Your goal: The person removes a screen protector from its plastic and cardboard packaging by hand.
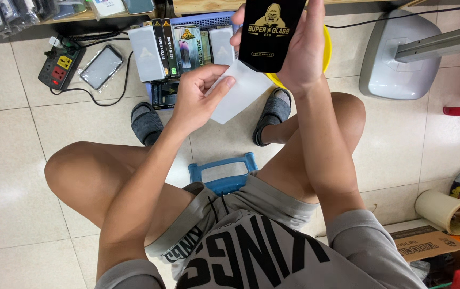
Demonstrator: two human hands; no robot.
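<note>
My right hand point(302, 51) clasps a flat black cardboard sleeve point(270, 32) upright while my left hand point(195, 96) pinches the white insert point(240, 93), seemingly sliding out.

Bright, even indoor light; sharp, soft shadows.

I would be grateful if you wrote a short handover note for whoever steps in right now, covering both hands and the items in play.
Right hand: gripping a flat black package with gold print, held upright above the knees.
Left hand: pinching a white sleeve between thumb and fingers, just below the package's lower edge.
Nearby: more boxed packages stand in a row on the tiled floor ahead of the feet, a clear-wrapped pack beside a power strip.
Done: the white sleeve appears to be out of the black package.
Left: whether the sleeve has been opened cannot be seen; the floor stock is untouched.
</note>
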